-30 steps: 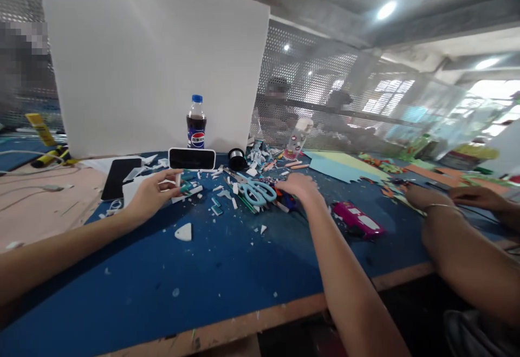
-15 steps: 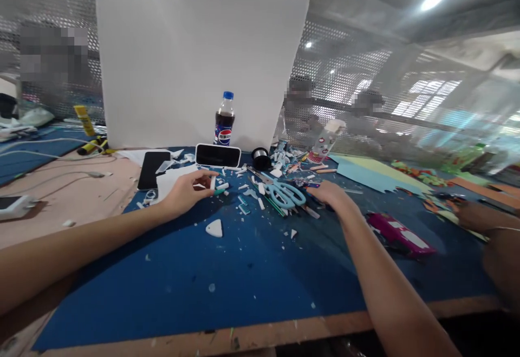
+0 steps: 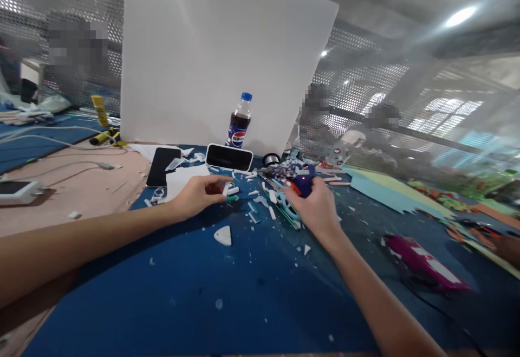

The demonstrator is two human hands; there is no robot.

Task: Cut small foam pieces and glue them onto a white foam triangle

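My left hand (image 3: 197, 195) rests on the blue mat (image 3: 170, 292), thumb and fingers pinched on a small white and teal strip (image 3: 229, 191) among scattered foam scraps. My right hand (image 3: 316, 207) is lifted a little above the mat and closed round a dark blue tool (image 3: 304, 180) with a small red light on top. Light blue scissors (image 3: 289, 210) lie partly hidden under that hand. A white triangular offcut (image 3: 223, 235) lies between my arms, nearer the left one.
A cola bottle (image 3: 240, 125) stands before a big white foam board (image 3: 219, 59). A white-framed phone (image 3: 228, 157), a black phone (image 3: 163, 158) and a wire spool (image 3: 271, 158) lie behind the scraps. A magenta case (image 3: 422, 262) and coloured paper sheets (image 3: 390, 189) are at right.
My right hand has lifted off the pile of tools with the dark blue tool in it. The left hand has stayed on the small strip. The view has swung left.
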